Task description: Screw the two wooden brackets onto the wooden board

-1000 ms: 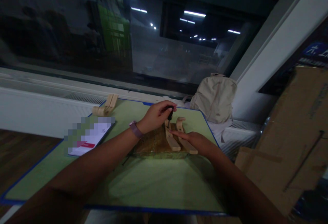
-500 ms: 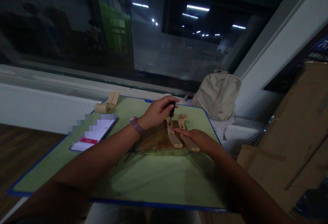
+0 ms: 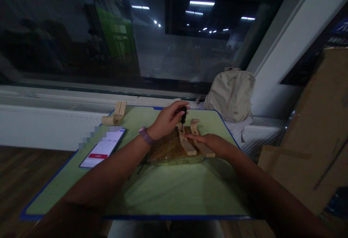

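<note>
My left hand [image 3: 167,122] is closed on the black handle of a screwdriver [image 3: 184,114]. The tool stands nearly upright, its tip down at the far part of a curved wooden piece [image 3: 187,147]. My right hand [image 3: 213,143] reaches in from the right, a finger stretched across to that piece and pressing it; the other fingers are partly hidden. A second curved wooden piece [image 3: 206,151] lies beside it, passing under my right hand. Both rest on a brown block wrapped in clear film [image 3: 165,149].
The green table [image 3: 163,194] has a blue edge. At left lie a phone [image 3: 104,151] with its screen lit and a curved wooden part [image 3: 115,114] at the corner. A beige backpack [image 3: 231,94] leans by the window; a cardboard box [image 3: 301,140] stands at right.
The camera view has shifted slightly. Both hands keep their places at the screwdriver and wooden pieces; the screwdriver leans a little less.
</note>
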Demonstrator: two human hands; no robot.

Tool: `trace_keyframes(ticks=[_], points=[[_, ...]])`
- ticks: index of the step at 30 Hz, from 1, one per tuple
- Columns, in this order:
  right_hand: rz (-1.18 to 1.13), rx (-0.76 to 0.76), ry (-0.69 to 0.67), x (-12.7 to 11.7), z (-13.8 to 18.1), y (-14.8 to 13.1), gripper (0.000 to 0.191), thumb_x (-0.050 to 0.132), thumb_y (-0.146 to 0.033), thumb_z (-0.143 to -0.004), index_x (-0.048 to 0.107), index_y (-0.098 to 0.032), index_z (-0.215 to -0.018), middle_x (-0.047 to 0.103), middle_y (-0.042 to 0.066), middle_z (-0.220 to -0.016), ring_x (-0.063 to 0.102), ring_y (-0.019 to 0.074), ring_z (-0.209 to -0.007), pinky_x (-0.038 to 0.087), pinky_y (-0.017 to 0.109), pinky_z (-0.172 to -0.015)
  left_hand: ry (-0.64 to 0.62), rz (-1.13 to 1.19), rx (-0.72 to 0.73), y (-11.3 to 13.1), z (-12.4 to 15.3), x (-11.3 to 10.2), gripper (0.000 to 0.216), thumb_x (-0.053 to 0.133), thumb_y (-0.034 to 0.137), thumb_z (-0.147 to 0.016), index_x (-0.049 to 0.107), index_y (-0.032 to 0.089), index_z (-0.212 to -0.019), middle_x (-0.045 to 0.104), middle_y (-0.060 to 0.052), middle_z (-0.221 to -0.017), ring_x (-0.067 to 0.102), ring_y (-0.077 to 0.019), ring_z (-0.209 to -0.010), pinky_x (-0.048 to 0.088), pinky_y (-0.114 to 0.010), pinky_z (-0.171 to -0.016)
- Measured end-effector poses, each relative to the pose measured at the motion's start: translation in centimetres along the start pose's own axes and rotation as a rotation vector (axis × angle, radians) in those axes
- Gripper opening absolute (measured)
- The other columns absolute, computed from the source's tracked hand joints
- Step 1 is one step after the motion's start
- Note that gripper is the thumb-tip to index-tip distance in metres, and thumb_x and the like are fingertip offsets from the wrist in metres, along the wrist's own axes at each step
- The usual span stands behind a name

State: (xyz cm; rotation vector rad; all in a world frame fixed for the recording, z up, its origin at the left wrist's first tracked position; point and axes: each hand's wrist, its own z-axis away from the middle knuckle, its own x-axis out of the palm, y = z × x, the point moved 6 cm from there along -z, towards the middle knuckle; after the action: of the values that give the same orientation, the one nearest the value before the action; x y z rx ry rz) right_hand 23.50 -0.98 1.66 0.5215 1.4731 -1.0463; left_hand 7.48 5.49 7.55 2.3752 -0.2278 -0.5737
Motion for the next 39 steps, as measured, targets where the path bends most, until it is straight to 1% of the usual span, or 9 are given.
trace_keyframes(ticks=[4,8,10,13,18,24,29,34,39], points=[[0.026,0.010,0.027,0.2,-0.1,0.4,0.071,0.060,-0.018,-0.080,0.043,-0.029,-0.148,0.075,0.007,-0.093,0.067,0.0227,-0.074,0.044,0.028,-0.068,-0.074,-0.027,0.065,1.0,0.0,0.5,0.019,0.054,0.026,-0.094,0.063,0.020,-0.110,0.065,-0.008,-0.111,0.064,-0.0169,-0.101,0.052,-0.032,-0.088],[0.070,0.000,0.026,0.5,-0.2,0.8,0.074,0.060,-0.016,-0.080,0.040,-0.032,-0.149,0.074,0.006,-0.087,0.065,0.0223,-0.070,0.042,0.028,-0.065,0.064,-0.157,0.101,1.3,-0.2,-0.5,0.013,0.070,0.026,-0.084,0.067,0.019,-0.094,0.064,-0.005,-0.093,0.061,-0.0166,-0.090,0.052,-0.031,-0.082],[0.059,-0.002,0.019,0.5,-0.2,0.8,0.074,0.061,-0.016,-0.080,0.040,-0.033,-0.149,0.073,0.006,-0.087,0.065,0.0225,-0.071,0.043,0.028,-0.065,0.077,-0.144,0.055,0.7,-0.3,-0.8,0.013,0.067,0.025,-0.085,0.068,0.019,-0.097,0.065,-0.004,-0.091,0.062,-0.0157,-0.087,0.052,-0.030,-0.080],[0.030,-0.001,0.023,0.3,-0.1,0.6,0.073,0.058,-0.015,-0.081,0.040,-0.033,-0.149,0.073,0.005,-0.088,0.065,0.0224,-0.074,0.043,0.028,-0.068,-0.026,-0.014,0.002,0.1,-0.2,-0.3,0.024,0.057,0.024,-0.092,0.062,0.020,-0.116,0.067,-0.006,-0.106,0.065,-0.0160,-0.095,0.053,-0.030,-0.083],[0.057,0.013,0.010,0.2,0.0,0.2,0.074,0.061,-0.019,-0.081,0.038,-0.031,-0.150,0.072,0.007,-0.087,0.066,0.0237,-0.073,0.043,0.029,-0.066,-0.164,-0.134,0.100,1.4,0.0,0.6,0.025,0.055,0.025,-0.094,0.060,0.021,-0.118,0.065,-0.009,-0.118,0.063,-0.0185,-0.108,0.051,-0.034,-0.092],[0.061,0.015,0.022,0.3,-0.1,0.3,0.070,0.057,-0.018,-0.083,0.039,-0.032,-0.150,0.073,0.007,-0.090,0.066,0.0233,-0.075,0.042,0.028,-0.066,0.044,-0.287,0.129,1.5,-0.3,-0.7,0.012,0.066,0.024,-0.087,0.069,0.020,-0.097,0.068,-0.005,-0.095,0.063,-0.0173,-0.092,0.052,-0.033,-0.084],[0.083,0.005,0.017,0.4,0.0,0.5,0.078,0.059,-0.011,-0.079,0.036,-0.034,-0.151,0.074,0.005,-0.089,0.066,0.0230,-0.075,0.042,0.027,-0.067,0.025,-0.112,0.009,-0.4,-0.2,-0.9,0.037,0.056,0.020,-0.092,0.056,0.025,-0.129,0.067,-0.008,-0.121,0.068,-0.0174,-0.101,0.056,-0.035,-0.088],[0.031,0.000,0.027,0.2,0.1,0.2,0.071,0.060,-0.020,-0.083,0.039,-0.031,-0.150,0.074,0.007,-0.096,0.067,0.0227,-0.077,0.044,0.027,-0.069,-0.070,-0.199,0.053,0.4,0.0,-0.3,0.030,0.047,0.023,-0.096,0.059,0.022,-0.124,0.054,-0.010,-0.142,0.065,-0.0187,-0.113,0.052,-0.038,-0.100],[-0.024,0.012,0.045,0.2,0.1,0.4,0.067,0.063,-0.026,-0.082,0.045,-0.028,-0.147,0.075,0.008,-0.098,0.067,0.0242,-0.081,0.044,0.028,-0.070,-0.067,-0.273,0.114,1.1,-0.1,-0.4,0.027,0.049,0.021,-0.096,0.060,0.022,-0.121,0.059,-0.010,-0.136,0.057,-0.0197,-0.124,0.046,-0.041,-0.107]])
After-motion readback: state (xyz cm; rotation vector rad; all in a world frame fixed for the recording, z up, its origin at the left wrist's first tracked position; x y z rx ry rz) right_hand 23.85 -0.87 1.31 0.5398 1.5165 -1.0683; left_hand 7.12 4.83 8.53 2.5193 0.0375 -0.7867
